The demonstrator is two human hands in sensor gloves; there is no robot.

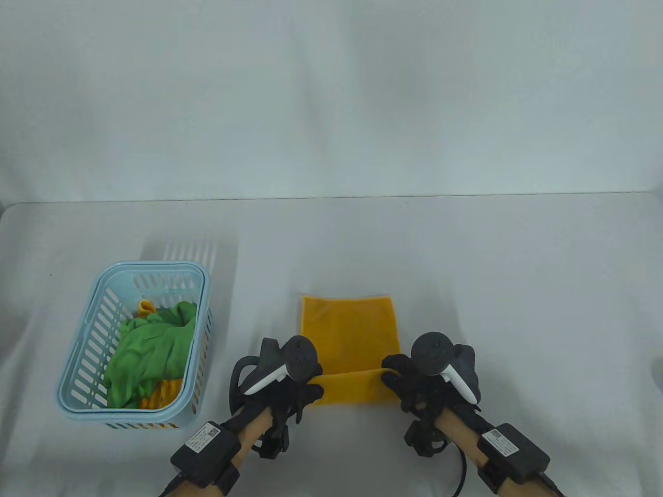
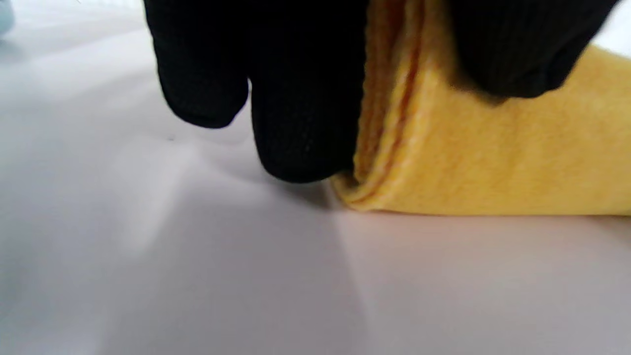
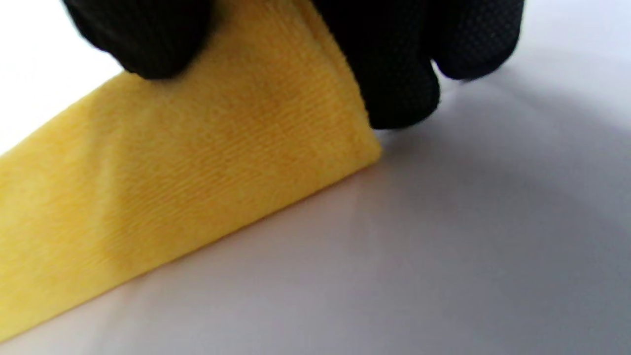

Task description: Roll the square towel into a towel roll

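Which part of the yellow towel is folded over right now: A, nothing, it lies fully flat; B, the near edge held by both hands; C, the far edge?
B: the left hand and right hand pinch the yellow towel at its near edge, which is turned over into a layered fold.

A pale blue plastic basket [image 1: 203,305] with slotted walls sits on the white counter [image 1: 466,269] at about eight o'clock from the counter's middle, near the front edge. It stands upright, its long side running from six towards twelve o'clock. Inside lies a crumpled green cloth [image 1: 150,352] that fills most of the basket. An orange cloth [image 1: 145,306] peeks out at the green one's twelve o'clock side, touching it, and more orange fabric [image 1: 160,393] shows beneath it at six o'clock. The basket's slots cast a striped shadow on the counter at its twelve o'clock side. A plain white backdrop [image 1: 331,93] rises behind the counter's far edge.
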